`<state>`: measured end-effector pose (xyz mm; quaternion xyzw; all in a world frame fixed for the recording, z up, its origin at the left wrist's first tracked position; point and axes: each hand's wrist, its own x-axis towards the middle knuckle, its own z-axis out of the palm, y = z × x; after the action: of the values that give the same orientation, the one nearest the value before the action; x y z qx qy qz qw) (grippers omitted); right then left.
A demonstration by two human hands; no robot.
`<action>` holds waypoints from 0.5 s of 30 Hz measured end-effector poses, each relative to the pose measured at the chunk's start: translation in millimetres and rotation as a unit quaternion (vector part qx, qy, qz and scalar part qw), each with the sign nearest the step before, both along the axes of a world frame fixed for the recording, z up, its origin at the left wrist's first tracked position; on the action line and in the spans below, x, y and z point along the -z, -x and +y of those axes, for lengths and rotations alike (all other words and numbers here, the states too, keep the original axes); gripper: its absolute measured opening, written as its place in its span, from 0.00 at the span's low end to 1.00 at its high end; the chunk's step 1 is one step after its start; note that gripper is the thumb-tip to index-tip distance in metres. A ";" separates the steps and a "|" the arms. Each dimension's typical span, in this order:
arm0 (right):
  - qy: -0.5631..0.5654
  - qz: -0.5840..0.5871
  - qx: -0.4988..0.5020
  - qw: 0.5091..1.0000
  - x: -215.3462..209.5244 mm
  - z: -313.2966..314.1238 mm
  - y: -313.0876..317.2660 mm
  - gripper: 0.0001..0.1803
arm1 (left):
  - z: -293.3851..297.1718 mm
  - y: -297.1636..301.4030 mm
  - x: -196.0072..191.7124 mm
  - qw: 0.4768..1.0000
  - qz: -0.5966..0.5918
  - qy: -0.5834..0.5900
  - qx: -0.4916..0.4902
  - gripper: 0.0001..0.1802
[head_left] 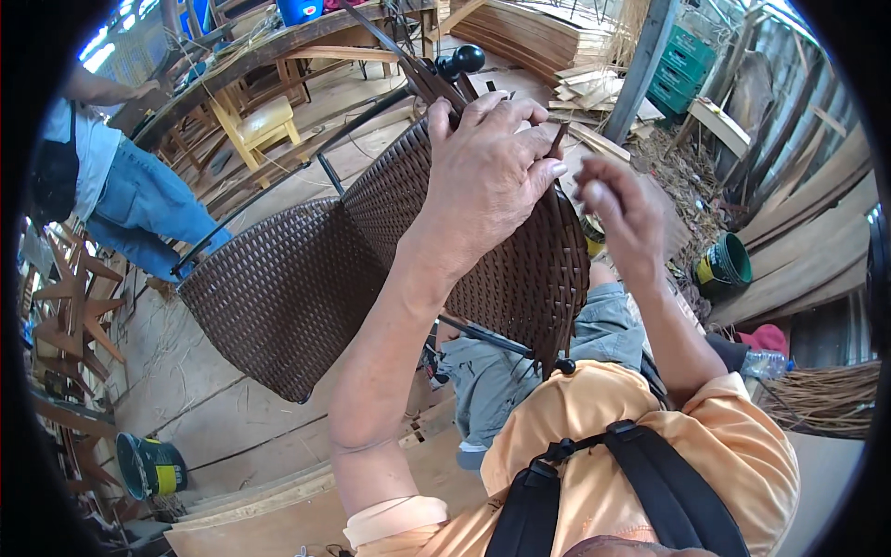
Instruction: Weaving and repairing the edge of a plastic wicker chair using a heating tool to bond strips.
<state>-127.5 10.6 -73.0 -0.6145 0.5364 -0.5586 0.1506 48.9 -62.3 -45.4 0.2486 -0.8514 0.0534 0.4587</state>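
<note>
A dark brown woven chair with a thin black metal frame lies tilted in front of me. My left hand is closed over the top edge of its woven panel, fingers bent and thumb pressed beside a short upright brown strip. Several loose brown strip ends stick up beyond the knuckles. Just right of that edge is my right hand, raised and apart from the left, its fingers curled towards the thumb. Whatever it may pinch is too small to make out. A black round knob tops the frame behind my left hand.
Another person in blue jeans stands at the left by a long wooden workbench. A small wooden stool is behind the chair. Dark buckets stand at both sides. Stacked planks and green crates are at the back.
</note>
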 end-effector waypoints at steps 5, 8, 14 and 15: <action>0.009 0.237 0.019 0.971 10.9 13.8 -17.1 0.26 | -5.5 -6.4 3.0 0.997 0.052 -0.012 0.057 0.07; 0.031 0.204 0.028 0.978 12.7 11.1 -25.8 0.22 | -4.6 -11.0 4.4 0.992 0.088 -0.011 0.087 0.06; 0.031 0.165 0.027 0.985 11.1 14.0 -27.8 0.18 | 5.1 -7.1 -2.5 0.995 0.045 -0.047 0.070 0.08; 0.030 0.147 0.019 0.988 10.3 13.5 -27.6 0.18 | 6.4 -3.7 -4.2 0.998 0.035 -0.031 0.031 0.08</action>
<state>-99.8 24.0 -83.3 -0.6841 0.5472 -0.4805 0.0409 52.6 -55.9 -41.2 0.2379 -0.8433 0.0039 0.4820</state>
